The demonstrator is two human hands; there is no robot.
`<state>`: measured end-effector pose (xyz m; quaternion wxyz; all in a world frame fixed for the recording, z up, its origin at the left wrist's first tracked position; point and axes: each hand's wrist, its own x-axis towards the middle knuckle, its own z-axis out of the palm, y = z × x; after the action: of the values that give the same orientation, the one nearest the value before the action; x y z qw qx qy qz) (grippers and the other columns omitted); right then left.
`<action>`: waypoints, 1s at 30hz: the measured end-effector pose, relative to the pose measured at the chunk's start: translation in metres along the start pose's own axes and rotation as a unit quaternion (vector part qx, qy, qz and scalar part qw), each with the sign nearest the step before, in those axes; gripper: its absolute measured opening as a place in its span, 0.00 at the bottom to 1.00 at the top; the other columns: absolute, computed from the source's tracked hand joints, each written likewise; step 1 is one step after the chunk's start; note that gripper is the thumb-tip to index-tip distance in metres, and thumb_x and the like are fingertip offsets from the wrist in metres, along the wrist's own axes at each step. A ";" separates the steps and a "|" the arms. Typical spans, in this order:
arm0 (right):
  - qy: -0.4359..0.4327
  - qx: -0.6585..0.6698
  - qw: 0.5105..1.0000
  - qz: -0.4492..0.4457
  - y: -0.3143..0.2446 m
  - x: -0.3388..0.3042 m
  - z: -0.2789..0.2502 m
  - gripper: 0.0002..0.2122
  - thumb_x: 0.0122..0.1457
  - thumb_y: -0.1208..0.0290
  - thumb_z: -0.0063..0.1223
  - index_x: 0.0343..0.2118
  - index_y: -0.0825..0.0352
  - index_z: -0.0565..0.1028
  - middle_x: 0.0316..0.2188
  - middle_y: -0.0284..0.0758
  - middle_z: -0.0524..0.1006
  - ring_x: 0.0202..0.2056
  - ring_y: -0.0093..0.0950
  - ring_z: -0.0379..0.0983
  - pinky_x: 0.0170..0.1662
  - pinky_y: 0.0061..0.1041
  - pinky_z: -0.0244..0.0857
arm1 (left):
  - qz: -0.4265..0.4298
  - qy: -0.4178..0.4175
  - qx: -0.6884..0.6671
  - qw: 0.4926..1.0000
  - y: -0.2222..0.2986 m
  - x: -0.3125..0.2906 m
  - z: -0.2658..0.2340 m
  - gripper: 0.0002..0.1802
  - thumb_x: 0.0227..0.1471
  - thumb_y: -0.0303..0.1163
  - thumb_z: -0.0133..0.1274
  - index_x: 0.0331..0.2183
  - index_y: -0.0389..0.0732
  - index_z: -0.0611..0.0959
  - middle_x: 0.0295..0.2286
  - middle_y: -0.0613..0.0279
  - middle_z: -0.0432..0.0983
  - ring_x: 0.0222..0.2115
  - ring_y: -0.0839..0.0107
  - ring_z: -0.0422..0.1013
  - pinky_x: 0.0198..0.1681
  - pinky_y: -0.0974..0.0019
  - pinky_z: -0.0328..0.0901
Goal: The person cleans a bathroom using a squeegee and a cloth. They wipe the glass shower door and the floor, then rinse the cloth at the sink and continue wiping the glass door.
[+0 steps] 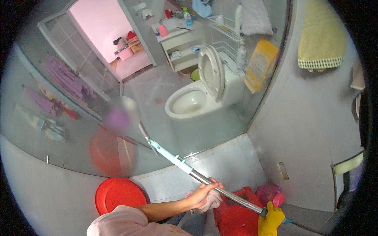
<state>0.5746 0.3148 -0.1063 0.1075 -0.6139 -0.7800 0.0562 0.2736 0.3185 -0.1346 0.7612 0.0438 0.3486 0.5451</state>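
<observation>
A long-handled cleaning tool (173, 159) with a steel pole and mint-green neck slants up to the left across the view. Its narrow head is near the curved glass, and a blurred patch hides its upper end. My bare left hand (202, 195) is closed around the middle of the pole. A crumpled pale pink cloth-like thing (212, 200) lies against that hand; I cannot tell if it is held. Lower right, my right hand (271, 219), in a yellow rubber glove, grips the pole near its dark lower end.
Beyond the curved glass (157, 129) stand a white toilet (193, 103) with its lid up and a sink cabinet (183, 47). By my feet are a red basin (118, 194), a red plastic stool-like object (238, 216) and a pink bag (271, 193). Yellow towel (321, 37) hangs at right.
</observation>
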 end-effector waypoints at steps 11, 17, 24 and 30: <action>-0.288 -0.047 0.952 -0.096 -0.072 0.048 -0.155 0.28 0.44 0.64 0.55 0.51 0.56 0.62 0.31 0.43 0.73 0.31 0.44 0.70 0.35 0.40 0.64 | 0.133 -0.090 0.017 0.987 0.077 -0.057 0.046 0.04 0.48 0.29 0.44 0.28 0.43 0.66 0.27 0.57 0.69 0.27 0.69 0.67 0.28 0.68 0.66; -0.295 -0.070 0.950 -0.075 -0.101 0.055 -0.213 0.27 0.45 0.64 0.55 0.51 0.55 0.61 0.32 0.44 0.73 0.33 0.44 0.70 0.36 0.40 0.64 | 0.158 -0.099 0.035 0.982 0.106 -0.074 0.075 0.05 0.47 0.30 0.46 0.28 0.44 0.66 0.25 0.57 0.68 0.27 0.68 0.68 0.30 0.66 0.65; -0.261 -0.073 0.959 -0.087 -0.132 0.057 -0.265 0.23 0.48 0.62 0.52 0.49 0.55 0.63 0.31 0.44 0.74 0.32 0.46 0.70 0.37 0.41 0.64 | 0.167 -0.106 0.008 0.980 0.128 -0.093 0.100 0.05 0.49 0.33 0.45 0.27 0.45 0.66 0.27 0.59 0.68 0.27 0.68 0.67 0.31 0.65 0.66; -0.251 -0.070 0.961 -0.093 -0.149 0.047 -0.283 0.22 0.48 0.62 0.52 0.48 0.55 0.64 0.30 0.44 0.74 0.32 0.46 0.70 0.36 0.41 0.64 | 0.184 -0.111 -0.008 0.977 0.151 -0.111 0.115 0.04 0.50 0.34 0.44 0.28 0.46 0.67 0.26 0.61 0.70 0.27 0.70 0.68 0.30 0.65 0.67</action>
<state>0.4902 0.3118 0.2060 -0.1297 -0.5111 -0.8374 0.1436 0.2015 0.3192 0.0731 0.6822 0.1610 0.2437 0.6703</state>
